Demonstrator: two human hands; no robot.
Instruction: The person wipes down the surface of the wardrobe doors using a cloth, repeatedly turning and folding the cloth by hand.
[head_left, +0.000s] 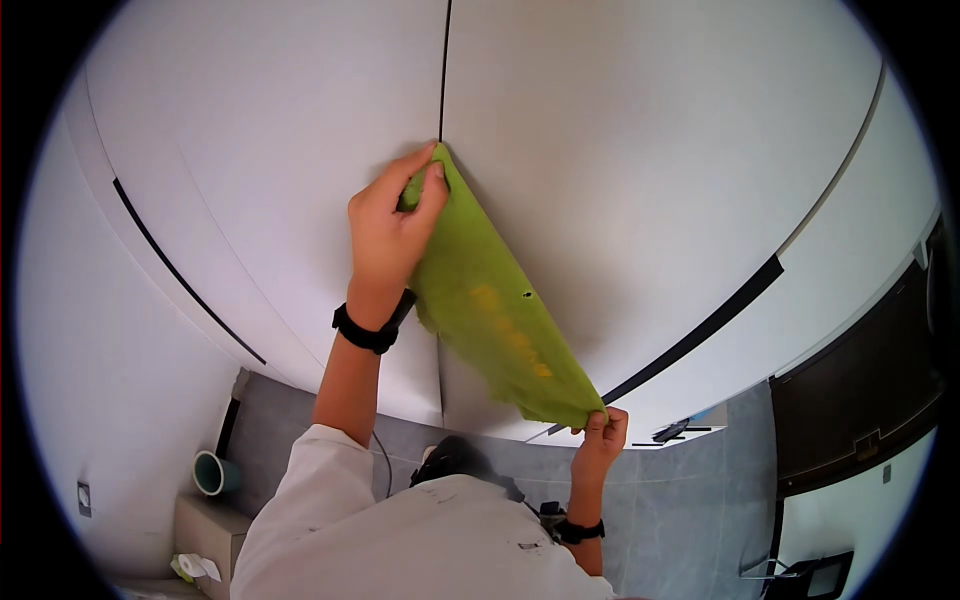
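Note:
A green cloth with faded yellow print and a small hole near its upper edge is stretched slantwise in front of white cabinet doors. My left hand pinches its upper left corner between thumb and fingers, beside the dark gap between two doors. Lower down on the right, my right hand has the opposite corner pinched. The cloth's lower part hangs loose with a ragged edge. Both wrists carry black bands.
Long black handle strips run along the doors. At the lower left, a green bucket-like container is near a low box-shaped unit with a paper roll. Grey tiled floor lies below; a dark door stands right.

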